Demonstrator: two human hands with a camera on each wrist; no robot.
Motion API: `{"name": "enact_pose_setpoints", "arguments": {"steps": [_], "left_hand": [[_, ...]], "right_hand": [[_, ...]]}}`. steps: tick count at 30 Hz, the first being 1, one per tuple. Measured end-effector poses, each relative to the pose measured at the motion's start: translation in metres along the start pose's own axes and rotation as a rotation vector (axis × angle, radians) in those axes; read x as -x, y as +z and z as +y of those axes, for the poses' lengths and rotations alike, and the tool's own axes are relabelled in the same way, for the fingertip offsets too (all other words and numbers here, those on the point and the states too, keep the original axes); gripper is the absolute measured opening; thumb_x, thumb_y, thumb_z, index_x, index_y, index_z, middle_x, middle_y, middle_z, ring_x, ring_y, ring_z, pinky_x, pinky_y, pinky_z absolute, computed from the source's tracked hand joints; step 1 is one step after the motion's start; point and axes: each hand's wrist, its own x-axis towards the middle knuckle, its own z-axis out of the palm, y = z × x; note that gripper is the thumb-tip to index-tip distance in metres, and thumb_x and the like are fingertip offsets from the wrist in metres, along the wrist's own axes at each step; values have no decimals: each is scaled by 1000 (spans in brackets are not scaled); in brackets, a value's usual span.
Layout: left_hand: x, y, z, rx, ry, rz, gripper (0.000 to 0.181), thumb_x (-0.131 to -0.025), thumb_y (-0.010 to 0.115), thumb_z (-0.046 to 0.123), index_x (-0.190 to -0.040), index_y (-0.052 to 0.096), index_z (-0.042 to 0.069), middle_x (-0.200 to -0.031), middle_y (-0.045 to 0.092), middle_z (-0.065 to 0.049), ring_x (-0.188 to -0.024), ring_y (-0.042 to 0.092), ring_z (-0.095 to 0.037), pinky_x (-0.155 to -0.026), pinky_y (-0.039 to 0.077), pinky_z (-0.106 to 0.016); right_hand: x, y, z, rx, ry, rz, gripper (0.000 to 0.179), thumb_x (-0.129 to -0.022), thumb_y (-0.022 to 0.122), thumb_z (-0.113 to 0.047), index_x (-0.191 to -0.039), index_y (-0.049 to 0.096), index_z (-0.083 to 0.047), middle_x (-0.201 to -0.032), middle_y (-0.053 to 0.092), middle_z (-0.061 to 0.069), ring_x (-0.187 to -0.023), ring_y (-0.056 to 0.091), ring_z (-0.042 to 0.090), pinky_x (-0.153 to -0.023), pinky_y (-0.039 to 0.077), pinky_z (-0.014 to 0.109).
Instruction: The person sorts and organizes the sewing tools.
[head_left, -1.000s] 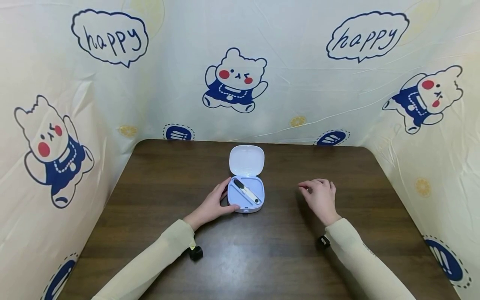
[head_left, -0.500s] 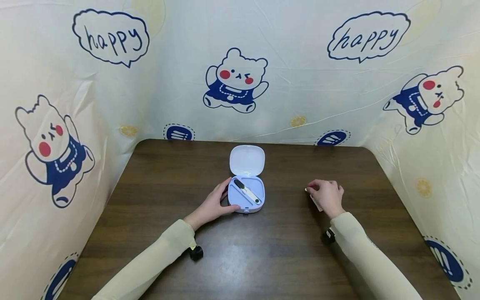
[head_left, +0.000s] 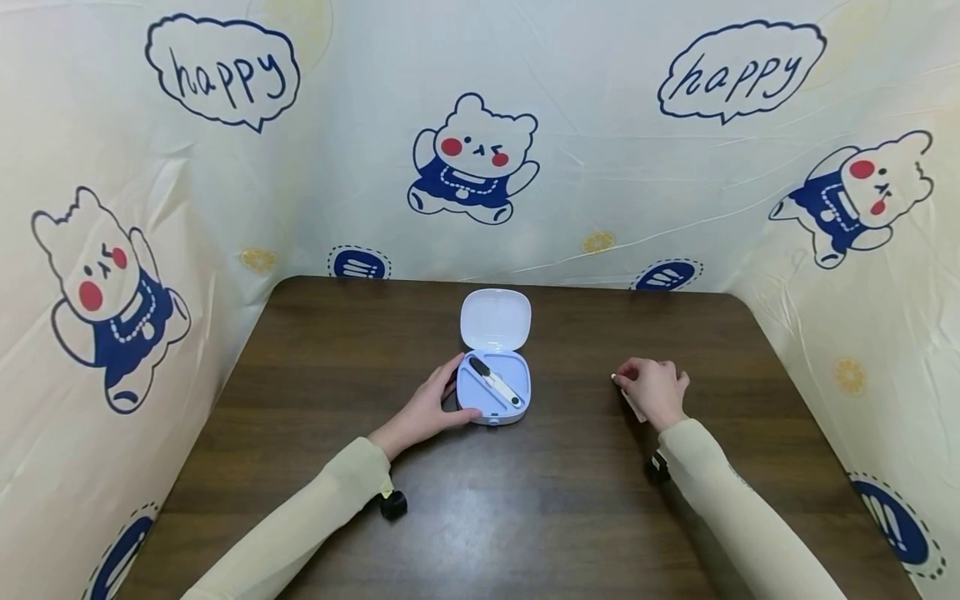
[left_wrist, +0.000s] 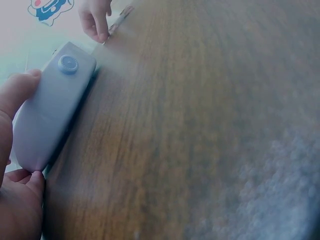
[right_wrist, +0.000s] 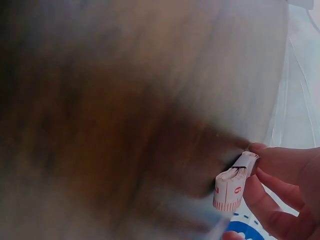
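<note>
In the head view, a pale blue case (head_left: 518, 365) stands on the table with its lid (head_left: 496, 320) raised at the back. My left hand (head_left: 420, 417) grips the case's left side, the thumb at its front corner. A slim black-and-white tool (head_left: 497, 383) lies slantwise in the tray; its kind is unclear. To the right, my right hand (head_left: 654, 393) pinches a folded tape measure between thumb and fingers, low over the table. The right wrist view shows this tape measure (right_wrist: 229, 192) as a flat white bundle with red numbers. A round button (left_wrist: 68, 64) marks the case's front.
The brown wooden table (head_left: 570, 517) runs back to a printed curtain (head_left: 570, 192), which also hangs along the left and right sides. Small black devices sit at both wrists, the left one (head_left: 393, 505) close to the tabletop.
My right hand has shifted a little to the right, and the folded tape measure now shows beneath its fingers. My left hand and the case have stayed put.
</note>
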Motion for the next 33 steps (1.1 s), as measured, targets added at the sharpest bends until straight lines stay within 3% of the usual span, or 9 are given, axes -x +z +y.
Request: {"name": "enact_pose_setpoints", "arguments": {"steps": [17, 33], "left_hand": [[0, 0, 1, -2, 1, 3, 105, -89, 86, 28, -166, 18, 6, -168, 25, -19, -154, 33, -29, -120, 36, -40], [1, -2, 1, -12, -26, -11, 107, -88, 86, 34, -167, 18, 10, -170, 24, -15, -154, 32, -25, -121, 35, -39]], "right_hand": [[-2, 1, -4, 28, -26, 12, 11, -99, 71, -20, -97, 77, -11, -100, 76, 15, -115, 50, 54, -106, 13, 86], [-2, 4, -4, 40, -32, 11, 12, -99, 70, -17, -92, 74, -8, -92, 74, 13, -117, 51, 53, -108, 13, 86]]}}
